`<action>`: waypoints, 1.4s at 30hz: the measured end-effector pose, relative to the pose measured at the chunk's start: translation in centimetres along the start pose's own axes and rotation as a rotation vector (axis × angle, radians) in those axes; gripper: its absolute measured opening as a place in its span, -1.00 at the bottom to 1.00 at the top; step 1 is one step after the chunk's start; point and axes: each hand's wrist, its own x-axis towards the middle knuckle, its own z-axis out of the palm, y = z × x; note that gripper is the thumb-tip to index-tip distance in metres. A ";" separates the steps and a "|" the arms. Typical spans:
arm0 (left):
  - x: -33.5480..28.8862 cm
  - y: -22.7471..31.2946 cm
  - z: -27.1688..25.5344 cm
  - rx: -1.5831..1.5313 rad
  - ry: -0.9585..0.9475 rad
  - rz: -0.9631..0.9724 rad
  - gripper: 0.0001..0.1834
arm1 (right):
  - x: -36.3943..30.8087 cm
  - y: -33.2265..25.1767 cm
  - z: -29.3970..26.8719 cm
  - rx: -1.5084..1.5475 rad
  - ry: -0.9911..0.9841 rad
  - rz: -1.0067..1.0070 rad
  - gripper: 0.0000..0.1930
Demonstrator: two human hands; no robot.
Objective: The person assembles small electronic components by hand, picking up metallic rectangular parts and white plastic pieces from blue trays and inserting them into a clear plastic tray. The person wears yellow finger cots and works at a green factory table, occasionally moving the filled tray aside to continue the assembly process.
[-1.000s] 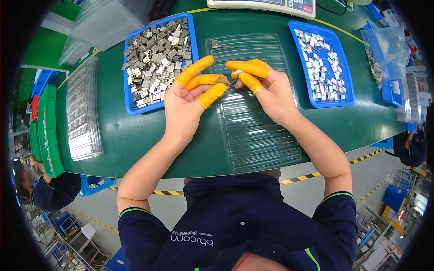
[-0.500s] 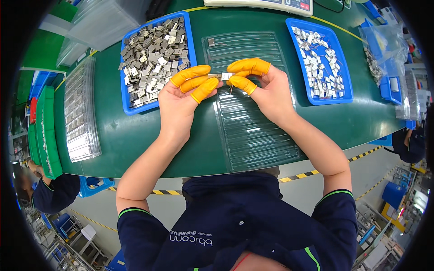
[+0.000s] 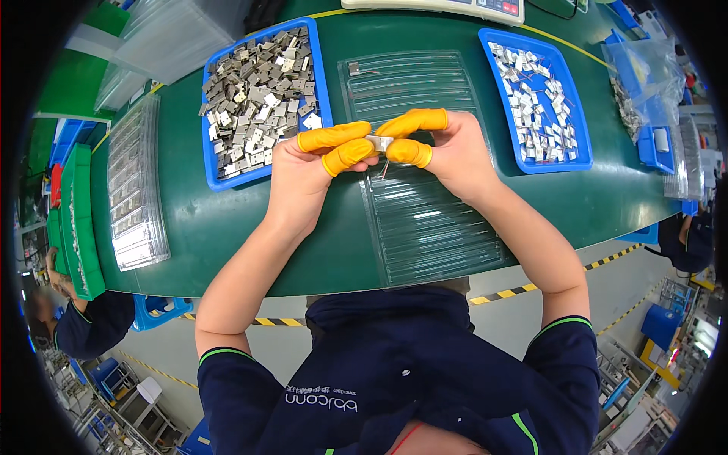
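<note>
Yellow finger cots cover the fingertips of both hands, which meet above the clear ribbed tray (image 3: pixel 425 227). Between the fingertips is a small metal connector shell (image 3: pixel 380 142), pinched by my left hand (image 3: pixel 294 178) from one side. My right hand (image 3: pixel 464 155) closes its thumb and finger on the shell's other end, where thin wires (image 3: pixel 385 168) hang down from a small white connector piece mostly hidden by the fingers. One finished-looking metal piece with a wire (image 3: pixel 355 70) lies in the tray's far left corner.
At the left, a blue bin (image 3: pixel 324 91) holds many loose metal shells. Another blue bin (image 3: pixel 585 155) at the right holds white wired connectors. A filled clear tray (image 3: pixel 136 189) and a green bin (image 3: pixel 85 250) lie farther left. A scale (image 3: pixel 455 7) stands at the far edge.
Both hands have come slightly nearer and closer together. The shell and white piece, seen end to end before, now show as one metal part between the fingertips.
</note>
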 end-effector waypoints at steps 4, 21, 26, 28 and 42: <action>-0.1 -0.4 -0.4 -0.013 -0.076 0.029 -0.75 | 0.1 -0.7 -0.1 0.070 -0.049 0.005 -0.82; -0.4 0.2 1.2 0.517 0.176 0.421 -0.69 | 0.3 -0.8 0.1 0.219 0.120 0.007 -0.81; -0.5 -0.4 0.1 0.554 0.044 0.235 -0.86 | -0.5 0.0 0.9 -0.375 0.096 -0.399 -0.65; -0.4 -0.5 0.2 0.637 0.038 0.261 -0.85 | -0.8 -0.3 1.1 -0.421 0.084 -0.379 -0.63; -0.1 0.0 0.3 0.444 0.142 0.201 -0.84 | -0.5 -0.5 1.2 -0.619 0.220 -0.502 -0.75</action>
